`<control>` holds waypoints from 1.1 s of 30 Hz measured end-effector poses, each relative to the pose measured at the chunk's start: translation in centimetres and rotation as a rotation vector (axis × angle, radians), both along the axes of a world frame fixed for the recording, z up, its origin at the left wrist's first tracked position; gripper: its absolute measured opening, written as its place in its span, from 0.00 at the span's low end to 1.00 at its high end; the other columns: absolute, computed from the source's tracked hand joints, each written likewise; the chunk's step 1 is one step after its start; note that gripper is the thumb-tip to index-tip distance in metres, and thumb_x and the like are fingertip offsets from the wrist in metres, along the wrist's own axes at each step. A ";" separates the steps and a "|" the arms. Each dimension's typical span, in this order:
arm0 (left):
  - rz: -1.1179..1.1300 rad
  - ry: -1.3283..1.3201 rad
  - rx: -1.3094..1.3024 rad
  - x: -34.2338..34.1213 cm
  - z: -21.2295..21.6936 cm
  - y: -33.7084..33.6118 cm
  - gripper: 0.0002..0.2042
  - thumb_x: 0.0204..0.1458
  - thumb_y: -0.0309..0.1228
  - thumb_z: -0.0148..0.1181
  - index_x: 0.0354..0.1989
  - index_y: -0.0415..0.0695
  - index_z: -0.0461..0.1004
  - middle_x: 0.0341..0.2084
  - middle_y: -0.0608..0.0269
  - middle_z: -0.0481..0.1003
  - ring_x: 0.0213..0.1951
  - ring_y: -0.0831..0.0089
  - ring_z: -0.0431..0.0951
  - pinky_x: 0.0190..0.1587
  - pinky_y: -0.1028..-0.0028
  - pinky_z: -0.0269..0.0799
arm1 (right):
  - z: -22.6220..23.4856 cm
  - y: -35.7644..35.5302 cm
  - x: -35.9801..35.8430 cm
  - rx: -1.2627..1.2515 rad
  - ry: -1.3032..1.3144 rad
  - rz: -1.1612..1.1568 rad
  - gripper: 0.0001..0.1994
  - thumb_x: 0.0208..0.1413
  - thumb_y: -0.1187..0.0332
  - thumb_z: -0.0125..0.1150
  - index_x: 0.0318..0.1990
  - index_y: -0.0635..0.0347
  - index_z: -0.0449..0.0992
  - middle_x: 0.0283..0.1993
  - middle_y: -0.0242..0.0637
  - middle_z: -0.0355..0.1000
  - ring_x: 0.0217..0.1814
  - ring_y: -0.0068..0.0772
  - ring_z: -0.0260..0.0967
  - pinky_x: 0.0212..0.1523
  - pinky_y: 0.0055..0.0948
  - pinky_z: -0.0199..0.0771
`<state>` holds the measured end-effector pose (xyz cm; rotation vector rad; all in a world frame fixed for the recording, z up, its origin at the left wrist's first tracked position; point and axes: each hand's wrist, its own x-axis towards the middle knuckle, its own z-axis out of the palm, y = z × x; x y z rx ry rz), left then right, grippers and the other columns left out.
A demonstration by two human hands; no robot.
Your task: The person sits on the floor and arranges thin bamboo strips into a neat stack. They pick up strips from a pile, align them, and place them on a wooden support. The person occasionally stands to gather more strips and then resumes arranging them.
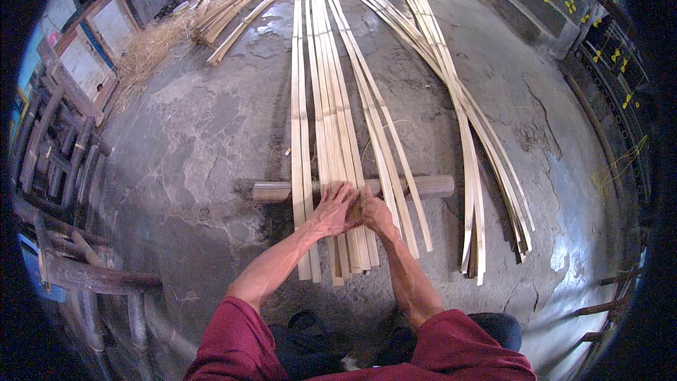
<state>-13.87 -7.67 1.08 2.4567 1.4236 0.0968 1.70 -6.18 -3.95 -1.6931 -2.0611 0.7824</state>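
Long pale bamboo strips (pixel 328 99) lie side by side in front of me, their near ends over a short bamboo pole (pixel 271 192) set crosswise on the floor. My left hand (pixel 336 212) rests on these middle strips above the pole, with its fingers stretched forward. Right beside it, my right hand (pixel 377 213) is closed at the strips' right edge; its curled fingers hide whatever is in them. A narrow pair of strips (pixel 299 106) lies left of my hands. More loose strips (pixel 384 148) fan out just to the right.
Another crossed pile of bamboo strips (pixel 462 109) lies farther right on the cracked concrete floor (pixel 183 134). At the far left are more strips (pixel 247 10) beside straw-like shavings (pixel 151 53). Stacked bamboo frames (pixel 67 148) line the left side; a bamboo pole (pixel 596 130) lies along the right.
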 end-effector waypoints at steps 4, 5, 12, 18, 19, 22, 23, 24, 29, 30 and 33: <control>0.015 0.032 0.035 0.3 0.1 -0.2 0.40 0.40 0.59 0.47 0.58 0.47 0.48 0.57 0.51 0.44 0.60 0.52 0.41 0.57 0.46 0.36 | 3.5 -0.1 0.6 0.031 -0.001 -0.099 0.19 0.44 0.66 0.52 0.46 0.60 0.64 0.33 0.53 0.66 0.38 0.52 0.65 0.37 0.43 0.64; 0.023 -0.003 0.046 0.5 0.3 -0.3 0.39 0.40 0.59 0.46 0.58 0.47 0.49 0.57 0.50 0.44 0.60 0.51 0.41 0.57 0.46 0.36 | 4.3 0.1 1.1 0.126 0.000 -0.219 0.18 0.44 0.66 0.52 0.45 0.60 0.66 0.35 0.53 0.66 0.38 0.52 0.65 0.38 0.43 0.64; 0.044 0.075 -0.011 1.4 1.5 -0.5 0.40 0.40 0.60 0.47 0.58 0.45 0.49 0.59 0.51 0.41 0.61 0.53 0.37 0.57 0.45 0.32 | 5.9 0.3 5.8 0.043 -0.195 -0.331 0.17 0.43 0.65 0.53 0.43 0.56 0.68 0.41 0.50 0.63 0.40 0.54 0.65 0.40 0.45 0.66; 0.020 -0.010 -0.049 2.1 1.5 0.1 0.42 0.38 0.57 0.52 0.56 0.38 0.49 0.59 0.52 0.42 0.61 0.59 0.38 0.59 0.51 0.33 | 5.0 0.1 4.8 -0.006 -0.245 -0.395 0.14 0.43 0.68 0.52 0.39 0.61 0.66 0.37 0.49 0.64 0.37 0.52 0.66 0.35 0.45 0.69; 0.021 -0.019 -0.069 2.1 1.6 0.2 0.41 0.37 0.56 0.53 0.55 0.37 0.51 0.59 0.53 0.43 0.61 0.60 0.38 0.59 0.52 0.34 | 5.1 0.3 4.9 0.000 -0.264 -0.422 0.14 0.43 0.68 0.52 0.39 0.61 0.67 0.37 0.50 0.65 0.37 0.52 0.67 0.35 0.45 0.69; 0.025 -0.010 -0.045 1.9 1.9 0.4 0.42 0.37 0.56 0.54 0.56 0.37 0.50 0.59 0.54 0.45 0.61 0.60 0.40 0.59 0.52 0.34 | 5.8 1.0 5.6 0.090 -0.142 -0.428 0.16 0.44 0.67 0.51 0.42 0.62 0.68 0.29 0.45 0.69 0.33 0.41 0.69 0.34 0.36 0.68; 0.025 -0.021 -0.073 2.0 1.8 0.5 0.43 0.37 0.56 0.54 0.56 0.37 0.49 0.59 0.54 0.45 0.61 0.60 0.40 0.59 0.52 0.35 | 5.8 1.1 5.6 0.076 0.118 -0.356 0.16 0.45 0.67 0.51 0.42 0.62 0.67 0.26 0.42 0.68 0.31 0.37 0.68 0.32 0.33 0.67; 0.027 -0.014 -0.096 2.0 1.7 0.8 0.43 0.37 0.55 0.54 0.56 0.37 0.49 0.59 0.54 0.45 0.61 0.60 0.40 0.59 0.52 0.35 | 5.7 1.2 5.4 0.002 0.327 -0.303 0.16 0.46 0.66 0.51 0.43 0.63 0.67 0.24 0.40 0.68 0.29 0.32 0.66 0.30 0.30 0.66; 0.019 0.076 -0.041 2.3 0.0 1.6 0.38 0.38 0.53 0.55 0.54 0.39 0.53 0.59 0.54 0.45 0.61 0.58 0.41 0.58 0.48 0.37 | 3.7 0.7 1.4 0.133 0.261 -0.176 0.19 0.48 0.66 0.52 0.47 0.66 0.65 0.23 0.46 0.67 0.24 0.29 0.66 0.24 0.27 0.66; 0.064 0.000 -0.031 2.4 -0.3 1.6 0.37 0.38 0.51 0.55 0.53 0.39 0.54 0.59 0.54 0.45 0.61 0.59 0.40 0.58 0.49 0.37 | 3.5 0.6 0.7 0.144 0.218 -0.189 0.18 0.49 0.66 0.52 0.47 0.65 0.65 0.22 0.46 0.67 0.23 0.29 0.66 0.23 0.28 0.66; 0.036 0.074 -0.013 2.1 -1.3 1.8 0.36 0.39 0.51 0.54 0.53 0.39 0.54 0.59 0.55 0.45 0.61 0.60 0.40 0.58 0.49 0.36 | 4.2 0.5 -0.6 0.087 0.212 -0.241 0.17 0.49 0.65 0.51 0.46 0.64 0.66 0.21 0.47 0.66 0.22 0.31 0.66 0.21 0.29 0.64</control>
